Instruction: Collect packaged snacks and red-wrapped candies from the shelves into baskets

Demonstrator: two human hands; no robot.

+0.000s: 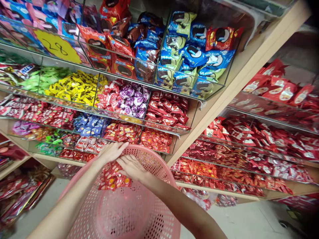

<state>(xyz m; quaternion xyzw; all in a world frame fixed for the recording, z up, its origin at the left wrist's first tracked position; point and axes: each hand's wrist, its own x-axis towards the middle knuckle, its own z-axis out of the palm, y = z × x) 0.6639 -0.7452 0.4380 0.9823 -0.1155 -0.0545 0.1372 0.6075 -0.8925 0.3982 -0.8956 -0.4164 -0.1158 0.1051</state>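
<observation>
A large pink perforated basket (pixel 127 205) stands below the candy shelves. Several red packets with yellow and white dots (pixel 113 179) lie inside it toward its far side. My left hand (pixel 113 151) is at the basket's far rim, its fingers stretched out. Beside it, my right hand (pixel 132 167) is inside the basket, palm down with fingers extended, next to the red packets. Its fingertips reach close to my left hand. Neither hand is seen gripping a packet.
Clear-fronted shelves hold yellow packets (pixel 74 88), purple-and-white sweets (pixel 133 99), red packets (pixel 157 139) and blue cake packs (pixel 194 54). A yellow "28" tag (pixel 57 46) hangs upper left. A slanting wooden post (pixel 234 79) divides the shelves.
</observation>
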